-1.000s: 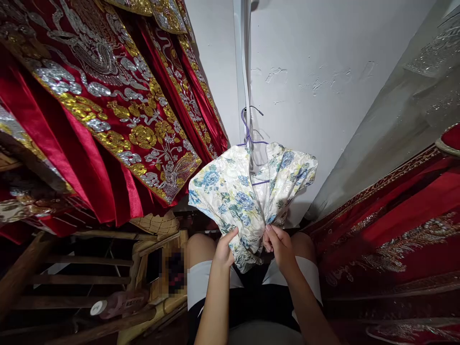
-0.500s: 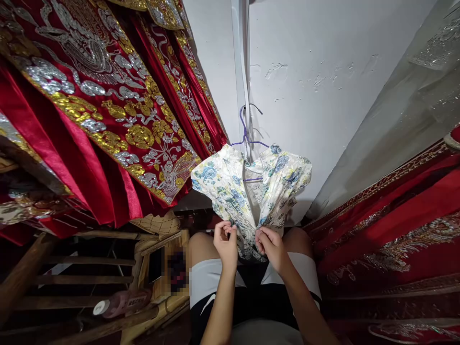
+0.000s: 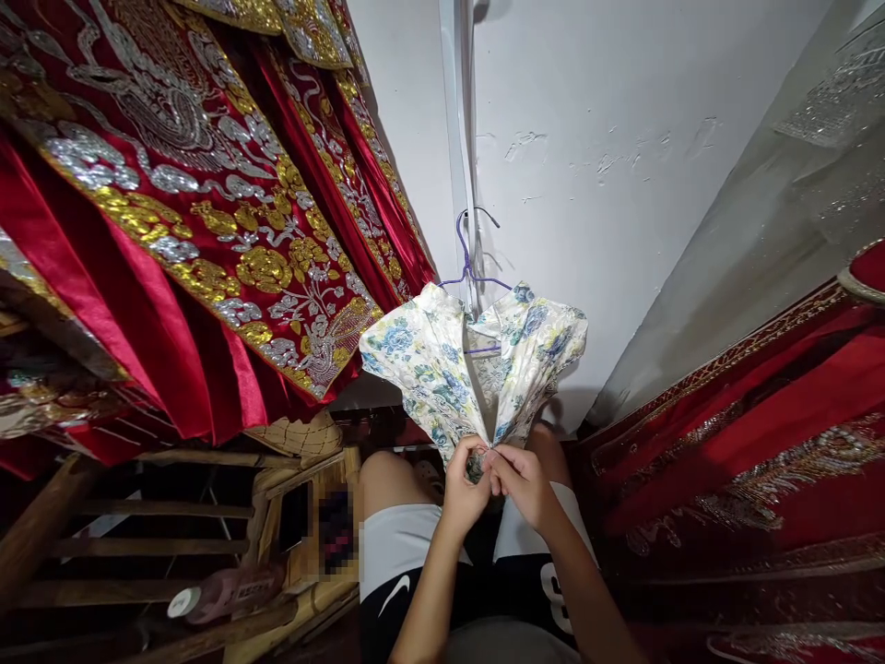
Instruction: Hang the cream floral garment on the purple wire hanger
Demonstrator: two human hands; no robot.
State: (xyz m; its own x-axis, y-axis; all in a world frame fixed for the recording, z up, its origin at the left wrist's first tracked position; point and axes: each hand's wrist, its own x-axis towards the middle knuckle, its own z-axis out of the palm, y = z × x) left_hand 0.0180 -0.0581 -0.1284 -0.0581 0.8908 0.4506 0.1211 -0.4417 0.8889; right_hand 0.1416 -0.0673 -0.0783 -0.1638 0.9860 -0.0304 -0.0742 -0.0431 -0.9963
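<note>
A white dress with blue and yellow flowers (image 3: 442,369) hangs from a purple wire hanger (image 3: 465,263) hooked on a white wall strip. Its lower part is gathered between my two hands. My left hand (image 3: 462,489) pinches the fabric from the left, and my right hand (image 3: 520,481) pinches it from the right. The fingertips of both hands meet at the bunched cloth just above my knees. What lies inside the pinch besides cloth is hidden.
Red satin garments with gold and silver embroidery (image 3: 207,231) hang at the left, and more red embroidered cloth (image 3: 747,443) lies at the right. A wooden rack (image 3: 172,544) holding a pink bottle (image 3: 221,590) stands at lower left. The white wall (image 3: 608,138) is straight ahead.
My hands have come together and gathered the dress's lower part into a tighter bunch. The open front of the dress has narrowed and its hem has drawn up.
</note>
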